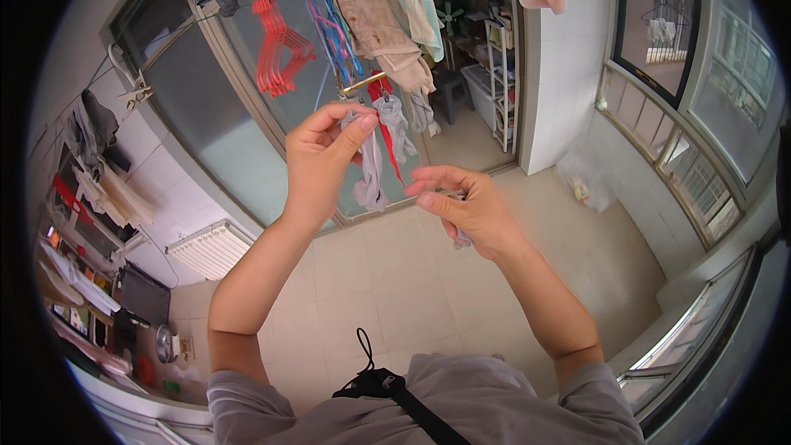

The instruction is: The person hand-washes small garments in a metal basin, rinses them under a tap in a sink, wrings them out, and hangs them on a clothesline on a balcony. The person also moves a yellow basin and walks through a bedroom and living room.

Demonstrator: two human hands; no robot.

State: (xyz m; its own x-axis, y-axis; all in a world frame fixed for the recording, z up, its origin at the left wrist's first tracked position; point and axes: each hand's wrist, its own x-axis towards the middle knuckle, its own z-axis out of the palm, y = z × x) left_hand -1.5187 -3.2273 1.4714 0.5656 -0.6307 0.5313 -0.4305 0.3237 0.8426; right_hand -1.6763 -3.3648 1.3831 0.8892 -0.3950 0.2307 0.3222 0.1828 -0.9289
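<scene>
My left hand [324, 154] is raised with thumb and forefinger pinched on the top of a grey sock [371, 173], which hangs down beneath a clip hanger [364, 83]. To the right and lower, my right hand [460, 204] has its thumb and forefinger near the tip of a red strip of cloth [388, 136]; whether they touch it I cannot tell. Its curled fingers hold another grey cloth item [461, 238], mostly hidden by the palm. Another grey sock [397, 123] hangs from the clip hanger beside the red strip.
Red hangers [281, 55], blue and pink hangers [334, 31] and a brown towel [380, 25] hang from a line before glass sliding doors [247, 117]. A white shelf rack [499, 86] stands beyond the doorway. A radiator [210, 250] is at left; a plastic bag [590, 179] lies by the right wall.
</scene>
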